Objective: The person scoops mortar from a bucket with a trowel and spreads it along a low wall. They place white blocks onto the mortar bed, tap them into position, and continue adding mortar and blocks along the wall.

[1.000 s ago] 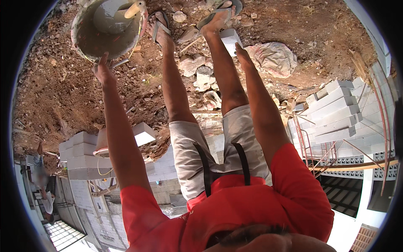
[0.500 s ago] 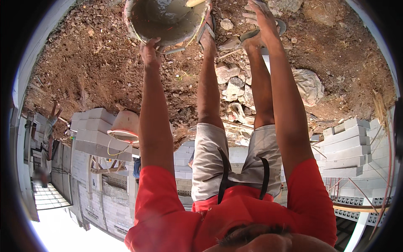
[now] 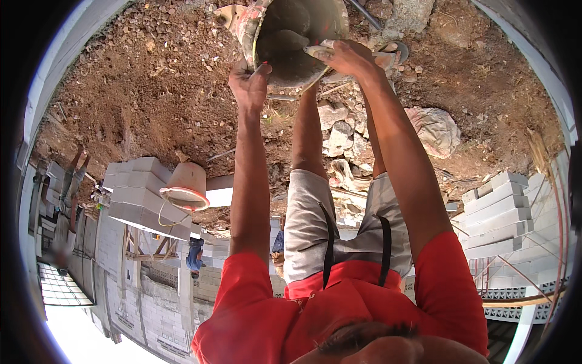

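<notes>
A mortar-smeared bucket (image 3: 247, 29) is at the top middle, tipped so its inside faces me. Wet grey mortar (image 3: 303, 24) coats its inside. My left hand (image 3: 248, 90) is closed on the bucket's rim at the near left side. Inside the bucket's mouth, my right hand (image 3: 347, 59) is closed around the pale handle of what looks like a trowel (image 3: 315, 52); its grey-coated blade can hardly be told from the mortar.
Rubble stones (image 3: 339, 136) lie by my legs, with a crumpled sack (image 3: 433, 130) on their right. Grey blocks (image 3: 142, 188) are stacked at left beside another bucket (image 3: 187, 182); more blocks (image 3: 500, 212) stand right. A dark bar (image 3: 365, 14) lies beyond. Other people (image 3: 195, 255) are farther off.
The bucket has shifted right and tipped, its handle now at the near right. My right hand, formerly open and apart, has come left into the bucket and grasped the handle.
</notes>
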The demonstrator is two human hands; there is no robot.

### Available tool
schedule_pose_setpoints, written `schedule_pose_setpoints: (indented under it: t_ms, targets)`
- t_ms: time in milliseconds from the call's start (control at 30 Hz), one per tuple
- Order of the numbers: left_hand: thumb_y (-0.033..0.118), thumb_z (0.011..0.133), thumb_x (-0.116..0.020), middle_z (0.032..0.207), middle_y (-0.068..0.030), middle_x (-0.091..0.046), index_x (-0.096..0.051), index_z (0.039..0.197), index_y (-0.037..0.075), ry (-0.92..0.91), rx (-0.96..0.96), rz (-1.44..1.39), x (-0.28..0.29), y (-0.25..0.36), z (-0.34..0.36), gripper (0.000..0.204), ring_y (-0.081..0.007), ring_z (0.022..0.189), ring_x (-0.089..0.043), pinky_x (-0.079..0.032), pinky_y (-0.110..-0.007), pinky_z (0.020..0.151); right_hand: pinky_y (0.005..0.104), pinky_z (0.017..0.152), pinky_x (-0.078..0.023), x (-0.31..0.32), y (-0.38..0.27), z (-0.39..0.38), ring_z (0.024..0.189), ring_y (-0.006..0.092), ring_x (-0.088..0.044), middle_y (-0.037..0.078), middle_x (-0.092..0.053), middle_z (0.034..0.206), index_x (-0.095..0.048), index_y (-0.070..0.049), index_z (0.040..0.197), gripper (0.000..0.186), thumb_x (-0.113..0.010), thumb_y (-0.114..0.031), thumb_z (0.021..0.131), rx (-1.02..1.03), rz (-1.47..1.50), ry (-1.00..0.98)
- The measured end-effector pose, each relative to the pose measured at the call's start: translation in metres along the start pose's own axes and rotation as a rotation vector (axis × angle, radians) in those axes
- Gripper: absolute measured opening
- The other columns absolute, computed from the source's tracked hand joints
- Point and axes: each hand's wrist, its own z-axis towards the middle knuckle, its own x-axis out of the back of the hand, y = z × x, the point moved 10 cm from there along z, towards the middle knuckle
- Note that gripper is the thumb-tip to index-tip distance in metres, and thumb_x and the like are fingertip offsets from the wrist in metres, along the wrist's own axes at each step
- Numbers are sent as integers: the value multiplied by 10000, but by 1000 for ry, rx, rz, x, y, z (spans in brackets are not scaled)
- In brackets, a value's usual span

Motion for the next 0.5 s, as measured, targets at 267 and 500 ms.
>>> schedule_pose_setpoints:
  t_ms: [267, 500]
  targets:
    - [31, 815, -750, 788, 18, -674, -727, 905, 34, -215, 30, 37, -32, 105, -120, 93, -73, 696, -575, -477, -269, 647, 339, 780, -519, 9, 34, -232, 811, 187, -644, 102, -708, 883, -740, -61, 1302, 541, -767, -472, 952, -58, 698, -32]
    - [-22, 824, -727, 804, 4, -691, -724, 894, 31, -347, 9, -8, -95, 198, -191, 88, -77, 698, -589, -475, -260, 647, 254, 752, -511, 12, 110, -375, 873, 96, -651, 46, -738, 975, -712, 22, 1301, 558, -777, -407, 950, -142, 1332, 147]
